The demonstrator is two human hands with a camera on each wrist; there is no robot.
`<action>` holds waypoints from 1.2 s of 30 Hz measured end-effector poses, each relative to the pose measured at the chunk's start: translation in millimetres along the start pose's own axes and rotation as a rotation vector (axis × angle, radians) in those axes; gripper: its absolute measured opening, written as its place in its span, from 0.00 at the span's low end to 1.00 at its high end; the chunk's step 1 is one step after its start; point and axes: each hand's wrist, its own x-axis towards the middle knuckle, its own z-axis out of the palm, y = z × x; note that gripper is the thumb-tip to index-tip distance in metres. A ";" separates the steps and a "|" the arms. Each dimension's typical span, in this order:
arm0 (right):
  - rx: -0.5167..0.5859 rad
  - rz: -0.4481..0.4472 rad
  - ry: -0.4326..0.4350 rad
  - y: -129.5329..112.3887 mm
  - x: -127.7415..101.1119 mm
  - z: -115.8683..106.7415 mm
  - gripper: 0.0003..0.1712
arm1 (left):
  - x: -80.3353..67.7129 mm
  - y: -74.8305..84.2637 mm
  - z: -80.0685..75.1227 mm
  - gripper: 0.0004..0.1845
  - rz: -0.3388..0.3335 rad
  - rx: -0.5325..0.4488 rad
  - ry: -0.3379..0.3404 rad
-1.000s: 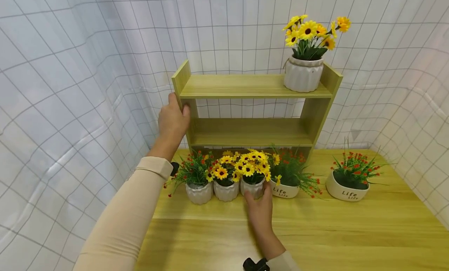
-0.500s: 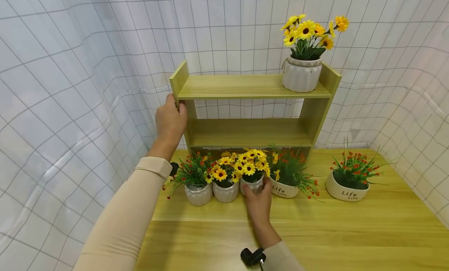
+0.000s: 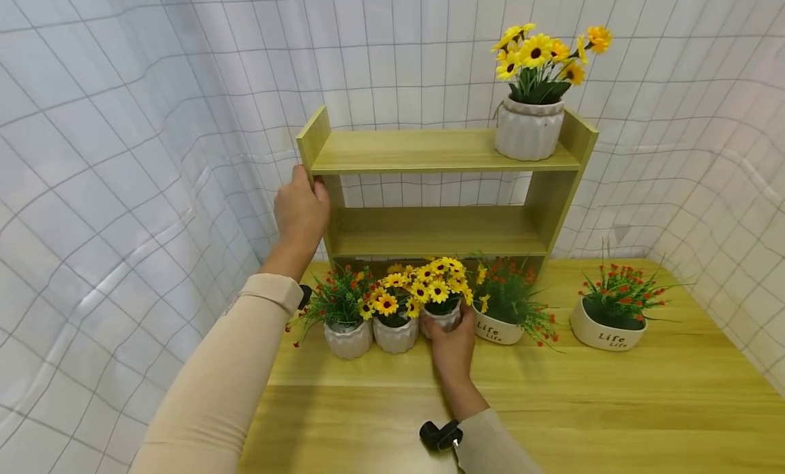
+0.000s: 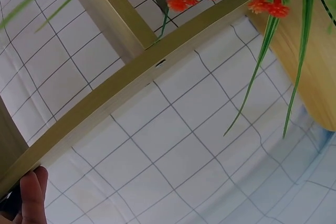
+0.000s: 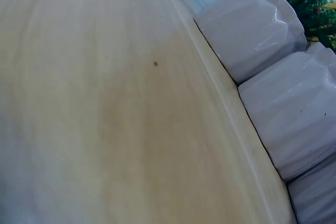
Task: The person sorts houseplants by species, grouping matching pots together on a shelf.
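In the head view my left hand (image 3: 300,208) grips the left side panel of a wooden shelf (image 3: 441,162); the left wrist view shows its fingers (image 4: 32,195) against the panel's edge. Low in front of the shelf, my right hand (image 3: 454,348) holds a white ribbed flowerpot (image 3: 443,317) of yellow daisies, thumb and fingers on its near sides. To its left stand a second pot of yellow daisies (image 3: 395,336) and a white pot with red flowers (image 3: 348,339). At its right is an oval "Life" planter (image 3: 498,329) of red flowers. The right hand is outside the right wrist view.
Another pot of sunflower-like blooms (image 3: 530,130) stands on the shelf top at the right. A second oval "Life" planter (image 3: 608,329) sits farther right on the wooden table (image 3: 589,406). A white gridded curtain (image 3: 245,72) surrounds the table.
The right forearm has shifted slightly up and left in the head view, and the held daisy pot is a little tilted. The left hand keeps its grip on the shelf.
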 end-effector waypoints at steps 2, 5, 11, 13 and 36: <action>-0.001 0.004 -0.004 0.9 0.6 -1.1 0.50 | -0.8 -0.9 0.3 0.11 0.002 0.000 0.009; 0.005 0.002 -0.010 1.2 0.7 -2.9 0.49 | -1.3 -1.6 0.9 0.11 0.006 -0.001 0.018; 0.000 -0.023 -0.010 3.6 0.1 -6.7 0.46 | -2.3 -2.3 2.3 0.12 -0.002 -0.003 0.008; -0.019 -0.038 -0.009 4.1 0.0 -7.1 0.46 | -2.3 -2.2 2.3 0.12 0.003 -0.003 0.005; -0.078 -0.077 0.043 2.4 -2.3 -4.4 0.46 | -2.2 0.4 -1.6 0.12 0.002 -0.011 -0.015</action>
